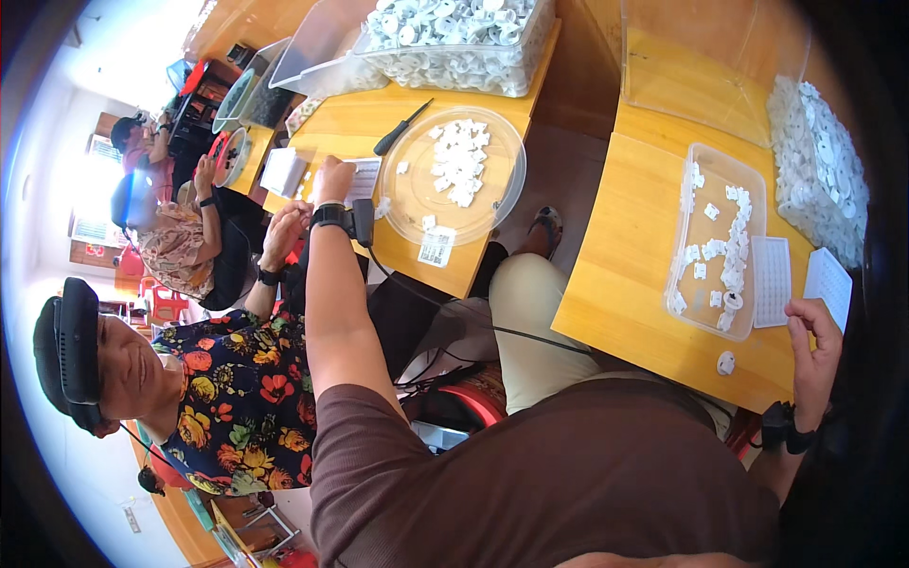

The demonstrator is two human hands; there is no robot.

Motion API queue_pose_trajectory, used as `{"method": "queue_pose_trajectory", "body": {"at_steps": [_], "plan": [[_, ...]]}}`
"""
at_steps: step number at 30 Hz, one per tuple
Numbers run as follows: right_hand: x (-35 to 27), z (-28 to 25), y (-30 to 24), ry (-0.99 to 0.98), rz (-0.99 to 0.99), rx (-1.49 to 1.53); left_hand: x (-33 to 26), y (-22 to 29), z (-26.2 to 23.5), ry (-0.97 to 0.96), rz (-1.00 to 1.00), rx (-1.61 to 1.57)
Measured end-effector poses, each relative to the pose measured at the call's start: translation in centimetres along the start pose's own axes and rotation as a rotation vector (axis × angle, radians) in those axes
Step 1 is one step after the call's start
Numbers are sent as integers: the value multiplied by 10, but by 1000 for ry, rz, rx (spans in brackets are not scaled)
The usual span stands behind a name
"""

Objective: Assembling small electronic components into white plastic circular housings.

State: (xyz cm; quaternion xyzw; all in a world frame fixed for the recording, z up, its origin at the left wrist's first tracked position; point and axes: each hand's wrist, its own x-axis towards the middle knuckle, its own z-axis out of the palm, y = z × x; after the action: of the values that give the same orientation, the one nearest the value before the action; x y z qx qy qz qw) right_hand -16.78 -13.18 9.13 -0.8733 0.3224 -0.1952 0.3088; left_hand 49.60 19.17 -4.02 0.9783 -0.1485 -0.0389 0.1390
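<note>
My left hand [333, 180] reaches far to the left, over the edge of a white gridded tray [363, 178]. Its fingers are curled down and closed; what they hold, if anything, is hidden. A co-worker's hand [282, 233] is close beside it. At the right table's edge my right hand [816, 346] is raised with fingers loosely bent and thumb apart, nothing visible in it. Nearest to it are two white gridded trays, one flat [772, 284] and one tilted [828, 286]. A small white round part [726, 363] lies on the wood nearby.
A clear box [674, 275] holds small white plastic parts, beside a bulging bag of white parts [822, 156]. On the left table are a round clear lid [500, 194] with white pieces, a black-handled screwdriver [386, 142] and a large full bin [454, 57]. A cable [454, 317] crosses my lap.
</note>
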Motion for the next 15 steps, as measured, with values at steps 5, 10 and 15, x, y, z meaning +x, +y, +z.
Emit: {"method": "queue_pose_trajectory", "body": {"at_steps": [5, 10, 15], "plan": [[6, 5, 7, 1, -39, 13, -44, 46, -21, 41, -31, 173], [3, 3, 10, -10, -19, -4, -43, 51, -18, -17, 22, 350], [-7, -3, 0, 9, -5, -33, 36, -37, 39, 203, 259, 295]]}}
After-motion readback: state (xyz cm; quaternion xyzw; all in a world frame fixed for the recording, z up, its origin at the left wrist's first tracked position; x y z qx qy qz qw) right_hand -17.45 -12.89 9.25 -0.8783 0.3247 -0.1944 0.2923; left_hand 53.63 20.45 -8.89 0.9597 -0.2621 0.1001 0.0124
